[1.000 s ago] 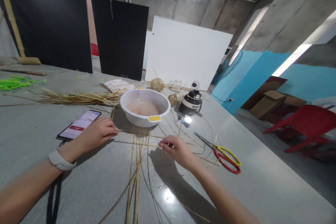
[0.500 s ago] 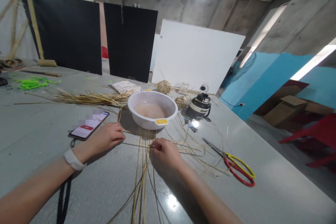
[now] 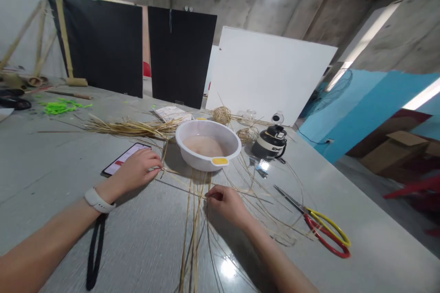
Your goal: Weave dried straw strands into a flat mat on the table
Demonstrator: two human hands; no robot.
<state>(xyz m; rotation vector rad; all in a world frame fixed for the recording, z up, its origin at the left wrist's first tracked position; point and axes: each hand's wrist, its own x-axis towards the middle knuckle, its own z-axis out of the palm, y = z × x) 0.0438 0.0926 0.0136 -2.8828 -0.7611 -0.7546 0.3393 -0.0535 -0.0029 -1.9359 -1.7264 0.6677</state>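
Observation:
Several thin bamboo strips run lengthwise over the table toward me, with a crosswise strip lying over them. My left hand, wearing a white wristband, is pinched on a thin strip left of the bundle and partly covers a phone. At the bundle's right side, my right hand has thumb and fingers closed on strips where they cross. Exactly which strips are between the fingertips is hard to make out. Just beyond both hands stands a white basin of cloudy water, its base near the strips' far ends.
Scissors with red and yellow handles lie right, near loose strips. Behind them are a black jug and woven balls. A strip bundle and green scraps lie left. Black and white boards stand behind.
The view has swung slightly left. My left hand has moved away from the bundle, left and farther forward, covering more of the phone. My right hand stays pinched at the crossing.

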